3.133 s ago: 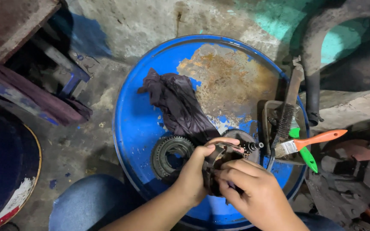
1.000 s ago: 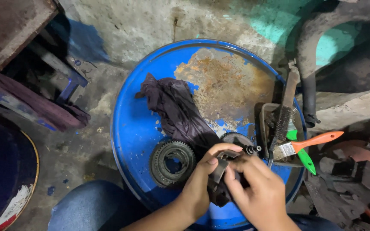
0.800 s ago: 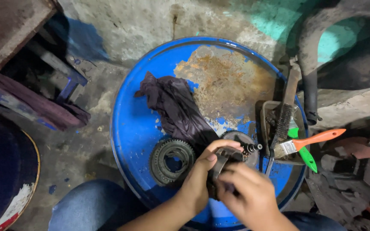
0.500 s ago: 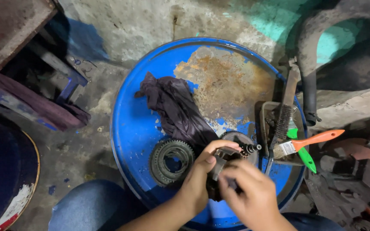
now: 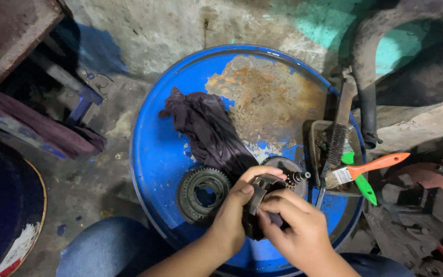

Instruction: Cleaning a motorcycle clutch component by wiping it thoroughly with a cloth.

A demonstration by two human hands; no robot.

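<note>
You are over a rough, stained concrete floor point(image 5: 144, 46), and a blue drum lid point(image 5: 160, 154) with a rusty patch serves as your table. At far left the curved rim of another dark blue drum point(image 5: 6, 220) is cut off by the frame, with a rusty box and dark cloth above it. On the lid, going rightward, a crumpled dark purple rag point(image 5: 206, 128) lies spread from the upper left towards the middle, and below it a toothed gear ring point(image 5: 202, 192) lies flat, just beside your left hand point(image 5: 232, 220).

That hand's fingers are curled shut around a dark, greasy metal part point(image 5: 259, 192) — the thumb lies on top, the other fingers underneath, out of sight. Your right hand point(image 5: 298, 233) closes on the same part from the right, its fingertips point(image 5: 267, 208) pressed against the lower face. The part sits between both hands, raised just above the lid; most of it is covered, so its shape is hard to make out. A short threaded shaft point(image 5: 299, 177) pokes out behind it.

Further right a shallow dark tray point(image 5: 314, 138) holds a wire brush point(image 5: 338, 138), an orange-handled paintbrush point(image 5: 370, 166) and a green-handled tool point(image 5: 360, 179) — whose working end is hidden. Beyond, dark scrap metal is too murky to tell apart.
</note>
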